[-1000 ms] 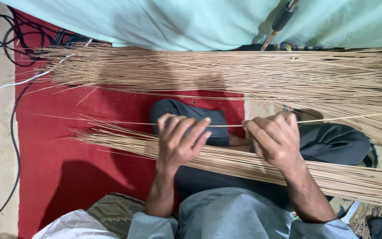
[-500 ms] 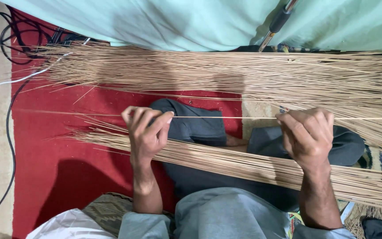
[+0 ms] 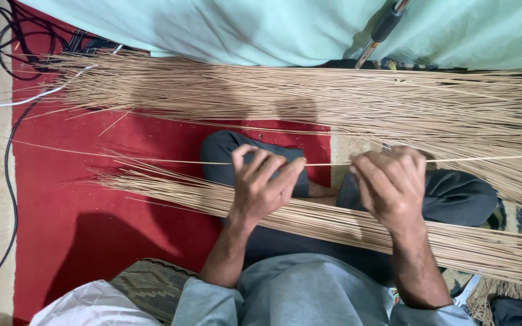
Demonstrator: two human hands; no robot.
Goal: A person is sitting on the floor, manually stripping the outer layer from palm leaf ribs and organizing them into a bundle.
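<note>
Left hand (image 3: 261,187) and right hand (image 3: 391,184) raised over the lap, fingers of each pinched on one thin straw stick (image 3: 327,163) stretched level between them and running out past both hands. Beneath the wrists, a bundle of sticks (image 3: 333,223) slanting across the dark trousers (image 3: 454,196); beyond, a larger heap of sticks (image 3: 333,96) spread over the red carpet (image 3: 80,205); black cables (image 3: 7,36) at the far left; pale green cloth (image 3: 261,24) along the top.
</note>
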